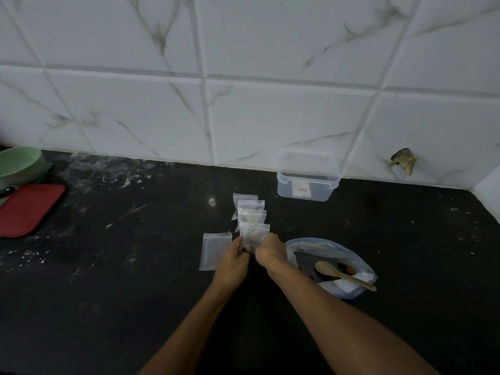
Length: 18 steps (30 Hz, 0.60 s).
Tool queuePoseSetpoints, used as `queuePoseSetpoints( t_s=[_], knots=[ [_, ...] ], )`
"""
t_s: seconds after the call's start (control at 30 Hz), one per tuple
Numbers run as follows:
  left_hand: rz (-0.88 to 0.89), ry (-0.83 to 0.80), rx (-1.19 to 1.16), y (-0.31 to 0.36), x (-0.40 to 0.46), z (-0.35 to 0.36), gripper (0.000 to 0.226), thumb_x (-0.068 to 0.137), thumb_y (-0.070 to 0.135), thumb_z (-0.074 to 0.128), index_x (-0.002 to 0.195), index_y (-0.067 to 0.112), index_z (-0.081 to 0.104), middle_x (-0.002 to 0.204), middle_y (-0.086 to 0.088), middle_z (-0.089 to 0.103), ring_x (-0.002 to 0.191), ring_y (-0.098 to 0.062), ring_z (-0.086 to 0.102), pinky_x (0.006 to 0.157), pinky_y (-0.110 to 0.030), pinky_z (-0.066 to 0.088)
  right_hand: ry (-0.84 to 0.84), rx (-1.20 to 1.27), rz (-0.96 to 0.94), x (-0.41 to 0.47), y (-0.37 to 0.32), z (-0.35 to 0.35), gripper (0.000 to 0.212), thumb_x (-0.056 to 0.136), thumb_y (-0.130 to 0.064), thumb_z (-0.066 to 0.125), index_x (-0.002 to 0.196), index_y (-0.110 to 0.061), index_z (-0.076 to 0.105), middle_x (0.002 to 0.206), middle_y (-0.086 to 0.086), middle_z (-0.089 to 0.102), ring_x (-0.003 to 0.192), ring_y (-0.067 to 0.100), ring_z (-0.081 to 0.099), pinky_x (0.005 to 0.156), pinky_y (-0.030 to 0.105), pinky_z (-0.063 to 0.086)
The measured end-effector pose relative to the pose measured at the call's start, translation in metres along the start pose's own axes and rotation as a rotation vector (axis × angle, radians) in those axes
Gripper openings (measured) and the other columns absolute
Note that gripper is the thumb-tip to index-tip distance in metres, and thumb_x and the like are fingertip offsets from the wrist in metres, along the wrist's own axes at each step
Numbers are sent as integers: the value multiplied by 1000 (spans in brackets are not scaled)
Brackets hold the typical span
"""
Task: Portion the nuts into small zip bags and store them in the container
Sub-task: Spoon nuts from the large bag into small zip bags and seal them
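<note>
Small zip bag (253, 235): clear plastic, holds a small portion of nuts, held upright between the left hand (234, 257) and right hand (270, 251), both pinching its lower part.

Filled bags (250, 209): three clear zip bags in an overlapping row directly behind the held bag, each with a little dark content.

Empty zip bag (215, 250): clear, flat on the surface, just left of the left hand.

Container (308, 175): clear rectangular plastic tub, lidless, upright against the tiled wall, white label on its front, well apart from the bags.
</note>
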<state>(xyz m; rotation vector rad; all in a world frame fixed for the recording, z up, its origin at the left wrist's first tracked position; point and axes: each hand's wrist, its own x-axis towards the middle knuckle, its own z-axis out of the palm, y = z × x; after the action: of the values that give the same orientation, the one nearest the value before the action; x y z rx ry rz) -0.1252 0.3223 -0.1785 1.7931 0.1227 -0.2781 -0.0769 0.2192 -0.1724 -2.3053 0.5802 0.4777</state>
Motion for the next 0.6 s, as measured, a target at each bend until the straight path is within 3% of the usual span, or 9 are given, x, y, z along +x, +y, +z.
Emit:
queuePoseSetpoints(
  t_s=[0.1,0.27,0.4,0.6],
  knots=[
    [-22,-3,35,-5,4,3,21,96,2,45,103,14,62,91,-7,67,72,-10,64,62,-23,51,-20,-17,-4,1,1,3,30,95,-18,56,123,-6,57,121,13,63,111,27,61,83,31,48],
    [-50,9,56,-8,9,5,23,95,4,46,108,16,60,103,-9,67,92,-22,68,80,-41,59,-34,25,-9,1,-1,6,24,93,-16,57,113,-6,64,113,13,67,103,27,65,84,34,54],
    [-67,2,60,-6,12,6,22,95,5,46,109,16,60,104,-10,67,93,-22,68,80,-40,59,1,71,-35,5,1,15,27,87,-19,62,113,-10,62,114,12,64,101,26,64,85,38,55],
    [-80,13,75,-7,16,6,23,95,8,46,111,18,59,108,-9,66,96,-23,67,84,-47,58,-57,208,-80,-9,4,5,28,93,-11,51,120,-11,55,115,9,63,104,24,62,85,34,53]
  ],
)
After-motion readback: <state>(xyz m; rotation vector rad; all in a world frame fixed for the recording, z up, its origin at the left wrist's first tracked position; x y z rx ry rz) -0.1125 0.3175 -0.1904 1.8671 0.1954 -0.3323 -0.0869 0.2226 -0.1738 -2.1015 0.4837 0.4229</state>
